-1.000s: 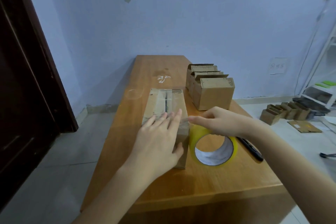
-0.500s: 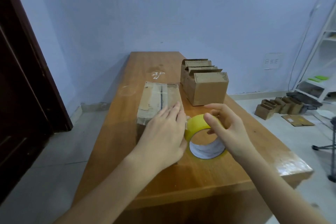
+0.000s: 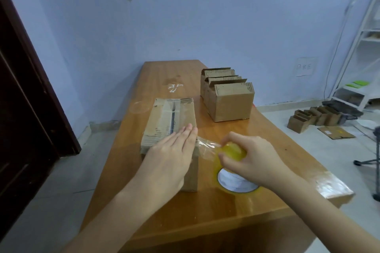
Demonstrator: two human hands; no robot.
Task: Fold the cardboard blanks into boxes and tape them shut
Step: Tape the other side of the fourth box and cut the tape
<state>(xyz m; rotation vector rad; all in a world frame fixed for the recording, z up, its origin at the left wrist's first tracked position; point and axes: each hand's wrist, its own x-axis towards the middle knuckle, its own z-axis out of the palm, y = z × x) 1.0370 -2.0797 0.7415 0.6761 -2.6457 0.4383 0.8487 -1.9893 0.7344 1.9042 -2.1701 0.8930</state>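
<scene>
Since 0.5 s ago the right hand has drawn the yellow tape roll away from the box, and a clear strip of tape now stretches between them. Its fingers curl over the top of the roll and grip it, the roll's lower edge near or on the table. The left hand lies flat, fingers straight and together, pressing the tape end onto the near top of the cardboard box, which sits on the table's left half with a taped seam along its lid.

Judging from this, the risks are plain. If the left palm eases while the right pulls, the tape end could peel off or the light box could slide toward the roll. The stretched strip looks wrinkled, so it may fold on itself or go down creased. A skewed pull would lay it off the edge.

Behind stand 3 or so open boxes; more boxes sit on the floor.
</scene>
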